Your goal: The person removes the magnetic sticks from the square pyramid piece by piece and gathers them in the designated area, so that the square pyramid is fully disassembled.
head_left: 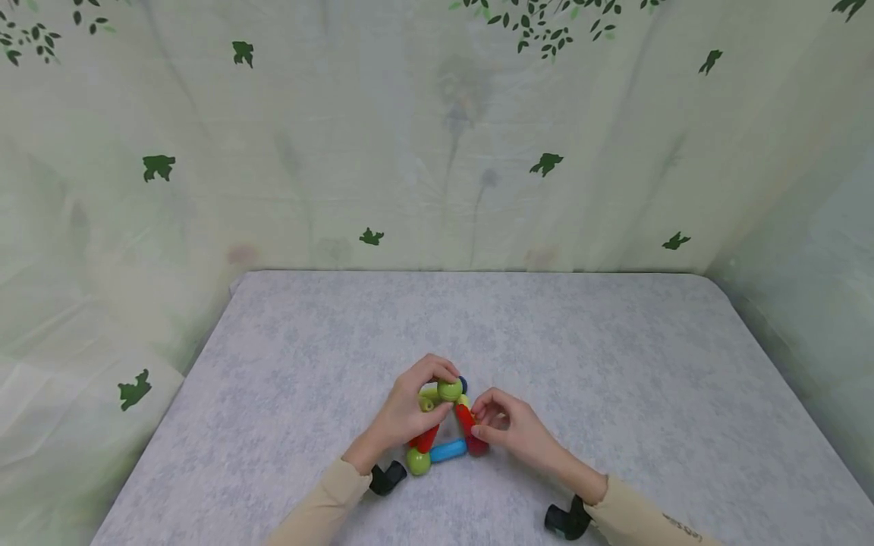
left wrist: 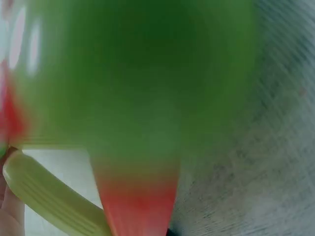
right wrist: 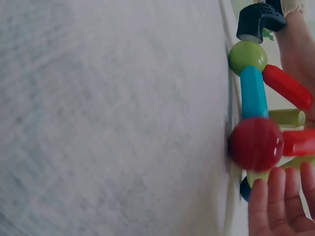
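Observation:
A small frame of toy balls and rods, the magnetic-building kind, stands on the table. My left hand (head_left: 410,406) grips its upper green ball (head_left: 449,390) between thumb and fingers. At its right side, my right hand (head_left: 515,428) pinches a red rod (head_left: 466,421) with thumb and forefinger. That rod rises from a dark red ball (right wrist: 256,144). A blue rod (right wrist: 254,93) joins this ball to another green ball (right wrist: 247,58), from which a second red rod (right wrist: 288,87) leans up. In the left wrist view, a blurred green ball (left wrist: 138,73) hides much; a green rod (left wrist: 54,196) shows below.
The frame rests near the front middle of the grey table (head_left: 580,341). Black wrist cameras sit beside the left wrist (head_left: 388,478) and the right wrist (head_left: 568,520). A leaf-patterned curtain (head_left: 410,152) hangs behind the table's back edge.

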`<state>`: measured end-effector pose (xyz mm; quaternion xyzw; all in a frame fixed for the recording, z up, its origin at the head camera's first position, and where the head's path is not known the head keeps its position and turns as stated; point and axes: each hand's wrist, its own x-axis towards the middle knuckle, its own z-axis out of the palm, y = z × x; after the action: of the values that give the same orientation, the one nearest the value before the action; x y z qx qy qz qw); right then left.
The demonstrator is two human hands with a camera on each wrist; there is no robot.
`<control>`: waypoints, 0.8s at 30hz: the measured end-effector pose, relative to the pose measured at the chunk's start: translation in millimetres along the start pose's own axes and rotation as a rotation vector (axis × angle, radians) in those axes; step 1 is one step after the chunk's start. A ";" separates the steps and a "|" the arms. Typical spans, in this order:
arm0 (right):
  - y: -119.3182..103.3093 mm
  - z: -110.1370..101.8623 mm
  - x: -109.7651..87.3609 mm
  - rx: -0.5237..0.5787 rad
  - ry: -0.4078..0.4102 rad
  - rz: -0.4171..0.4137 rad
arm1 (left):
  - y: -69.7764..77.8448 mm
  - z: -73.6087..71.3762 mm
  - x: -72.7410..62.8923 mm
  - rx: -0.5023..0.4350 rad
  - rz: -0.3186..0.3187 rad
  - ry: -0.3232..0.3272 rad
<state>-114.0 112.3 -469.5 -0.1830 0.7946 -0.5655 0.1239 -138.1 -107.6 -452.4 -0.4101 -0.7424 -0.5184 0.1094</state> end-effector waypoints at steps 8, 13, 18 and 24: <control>5.8 -6.4 13.4 0.023 0.096 -0.061 | 25.7 -5.0 10.3 -0.137 -0.042 -0.027; 6.5 -8.8 16.6 -0.007 0.086 -0.111 | 25.3 -1.7 12.0 -0.197 -0.070 -0.037; 7.8 -9.0 17.4 -0.012 0.079 -0.117 | 23.4 1.6 13.2 -0.226 -0.102 -0.044; 8.5 -10.0 18.0 -0.022 0.073 -0.087 | 22.8 2.7 14.8 -0.203 -0.093 -0.039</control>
<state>-135.6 115.6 -474.1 -0.1980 0.7960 -0.5680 0.0682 -130.4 -95.1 -429.4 -0.3942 -0.7062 -0.5874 0.0284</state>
